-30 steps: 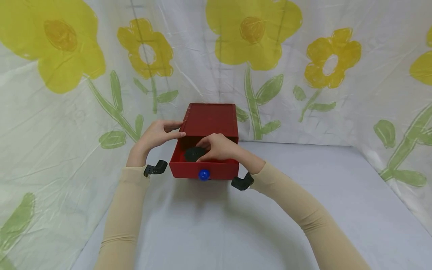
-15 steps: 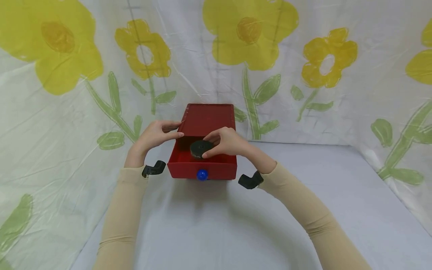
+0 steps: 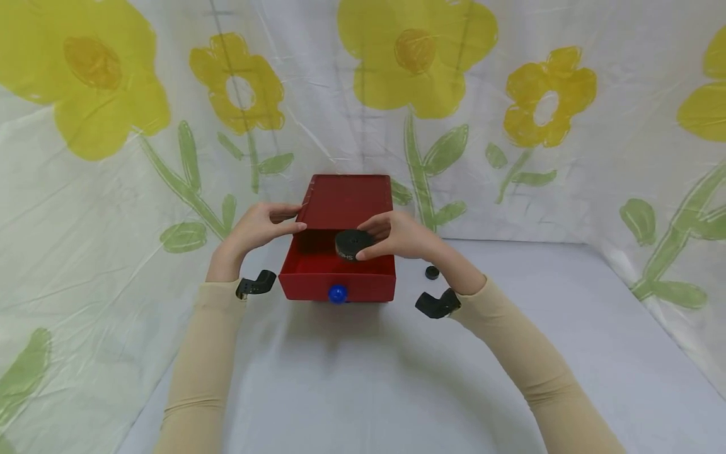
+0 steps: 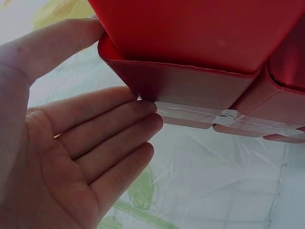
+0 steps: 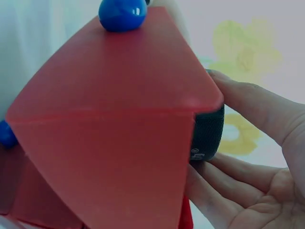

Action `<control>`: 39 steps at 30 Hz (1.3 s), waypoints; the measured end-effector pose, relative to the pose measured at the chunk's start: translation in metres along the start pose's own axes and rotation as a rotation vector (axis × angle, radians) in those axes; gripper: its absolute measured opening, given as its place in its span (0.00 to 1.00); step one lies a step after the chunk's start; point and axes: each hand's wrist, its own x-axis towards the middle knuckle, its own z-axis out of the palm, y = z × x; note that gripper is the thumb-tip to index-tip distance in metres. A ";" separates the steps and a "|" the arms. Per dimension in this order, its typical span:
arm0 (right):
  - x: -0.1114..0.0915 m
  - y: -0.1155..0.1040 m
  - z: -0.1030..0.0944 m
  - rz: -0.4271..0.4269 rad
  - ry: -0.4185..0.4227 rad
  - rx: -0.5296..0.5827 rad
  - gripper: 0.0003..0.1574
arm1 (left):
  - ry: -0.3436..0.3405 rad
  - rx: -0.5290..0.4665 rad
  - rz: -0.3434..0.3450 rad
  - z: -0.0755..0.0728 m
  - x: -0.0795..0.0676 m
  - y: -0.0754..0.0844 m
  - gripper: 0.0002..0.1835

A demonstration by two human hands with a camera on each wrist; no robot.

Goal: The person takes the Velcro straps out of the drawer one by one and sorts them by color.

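The drawer casing (image 3: 348,200) stands on the table (image 3: 340,378) before the curtain (image 3: 317,94), its drawer (image 3: 306,289) jutting out on the near side with the knob (image 3: 337,294) midway along the front. The left hand (image 3: 255,224) is at the casing's left front corner, while the right hand (image 3: 399,234), over the drawer's right wall, holds the thick disc (image 3: 350,241) at the drawer's opening, in front of the casing. Right of the drawer, a small round piece (image 3: 432,272) lies on the table, just left of the right wrist.
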 end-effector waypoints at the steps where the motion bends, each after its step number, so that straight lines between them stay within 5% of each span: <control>1: -0.002 0.000 -0.002 -0.001 0.004 -0.001 0.35 | 0.001 0.001 0.000 0.000 0.000 0.000 0.34; 39: -0.058 0.050 -0.053 0.114 0.149 0.083 0.39 | -0.018 -0.012 -0.006 0.000 -0.001 0.000 0.34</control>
